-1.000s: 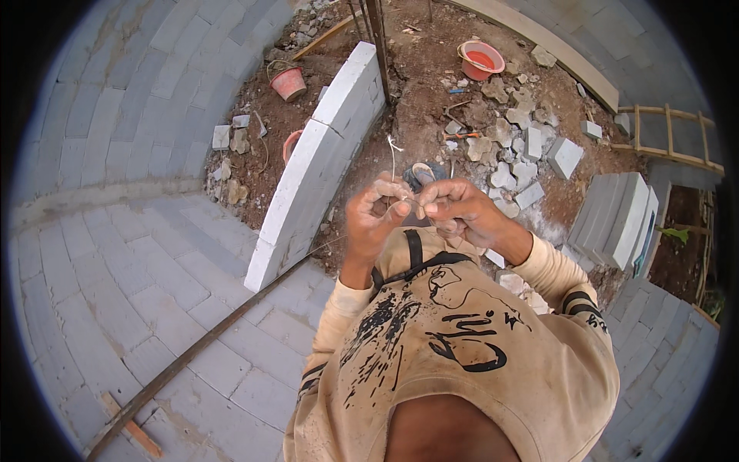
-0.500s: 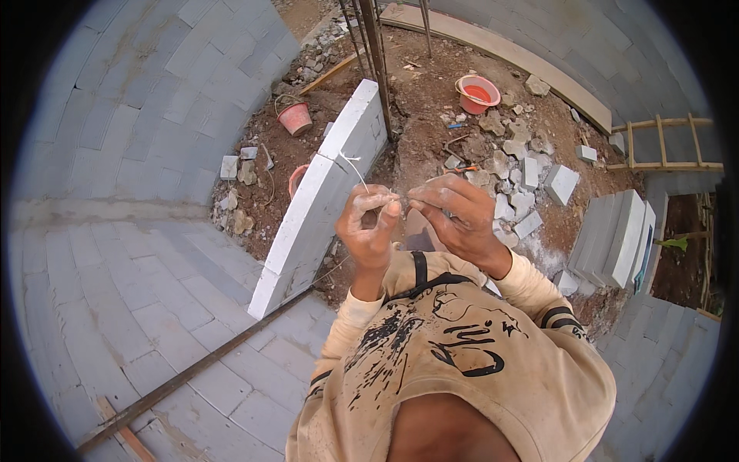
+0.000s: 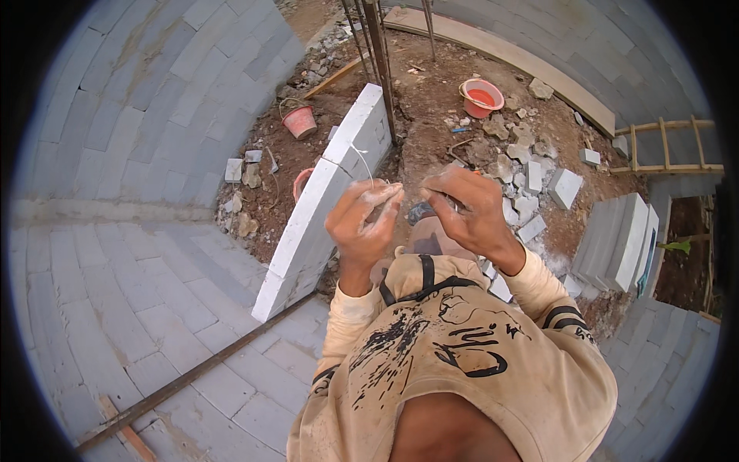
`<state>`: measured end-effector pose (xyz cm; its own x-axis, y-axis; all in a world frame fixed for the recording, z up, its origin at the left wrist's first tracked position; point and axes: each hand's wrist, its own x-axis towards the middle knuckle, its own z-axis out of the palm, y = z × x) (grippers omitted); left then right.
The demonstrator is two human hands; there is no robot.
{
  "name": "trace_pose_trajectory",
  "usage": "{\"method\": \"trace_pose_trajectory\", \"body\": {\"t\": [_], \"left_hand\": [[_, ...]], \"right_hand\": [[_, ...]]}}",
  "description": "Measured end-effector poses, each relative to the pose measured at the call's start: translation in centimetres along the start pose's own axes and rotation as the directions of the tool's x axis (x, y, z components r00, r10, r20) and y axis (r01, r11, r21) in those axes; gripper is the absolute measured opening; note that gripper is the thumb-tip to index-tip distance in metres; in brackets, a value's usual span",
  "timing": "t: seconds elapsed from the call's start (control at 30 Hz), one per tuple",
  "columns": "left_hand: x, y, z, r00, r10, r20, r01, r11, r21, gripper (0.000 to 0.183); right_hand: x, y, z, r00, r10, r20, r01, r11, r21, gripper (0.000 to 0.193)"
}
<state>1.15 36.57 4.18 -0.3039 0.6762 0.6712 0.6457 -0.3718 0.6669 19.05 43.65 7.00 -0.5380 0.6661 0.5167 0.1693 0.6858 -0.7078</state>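
Note:
My left hand (image 3: 363,222) is up in front of my chest, thumb and fingertips pinched together. A thin white string (image 3: 366,163) runs from the top of the low block wall (image 3: 332,173) down to these fingers, and they hold its end. My right hand (image 3: 468,209) is a short way to the right at the same height. Its thumb and fingers are closed in a pinch too, and whatever lies between them is too small to make out. Pale dust covers the fingertips of both hands. A small gap separates the two hands.
Vertical steel bars (image 3: 379,61) rise at the wall's far end. A small bucket (image 3: 299,122) stands left of it, a wide pink bucket (image 3: 481,97) beyond. Rubble (image 3: 525,206), stacked blocks (image 3: 616,239) and a wooden ladder (image 3: 668,146) are on the right.
My hands have moved apart from nearly touching, the left shifting slightly left and the right slightly right. Both stay pinched. The string hangs in a different curve.

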Motion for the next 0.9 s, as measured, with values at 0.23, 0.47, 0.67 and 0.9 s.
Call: {"method": "trace_pose_trajectory", "body": {"t": [0.23, 0.47, 0.67, 0.9], "left_hand": [[-0.4, 0.1, 2.1, 0.997, 0.03, 0.071, -0.036, 0.995, 0.088, 0.017], [-0.2, -0.7, 5.7, 0.983, 0.149, 0.112, -0.152, 0.988, 0.017, 0.018], [-0.7, 0.0, 7.2, 0.947, -0.087, 0.31, 0.085, 0.996, 0.02, 0.01], [1.0, 0.1, 6.8, 0.869, -0.136, 0.476, 0.194, 0.978, -0.075, 0.013]], "right_hand": [[0.5, 1.3, -2.2, 0.98, -0.026, 0.198, 0.095, 0.932, -0.35, 0.015], [-0.9, 3.8, -3.3, 0.899, 0.417, 0.134, -0.435, 0.886, 0.164, 0.019], [-4.2, 5.5, -2.6, 0.999, 0.04, -0.013, -0.042, 0.948, -0.316, 0.01], [-6.2, 8.8, -3.7, 0.958, 0.197, 0.206, -0.056, 0.838, -0.543, 0.006]]}}
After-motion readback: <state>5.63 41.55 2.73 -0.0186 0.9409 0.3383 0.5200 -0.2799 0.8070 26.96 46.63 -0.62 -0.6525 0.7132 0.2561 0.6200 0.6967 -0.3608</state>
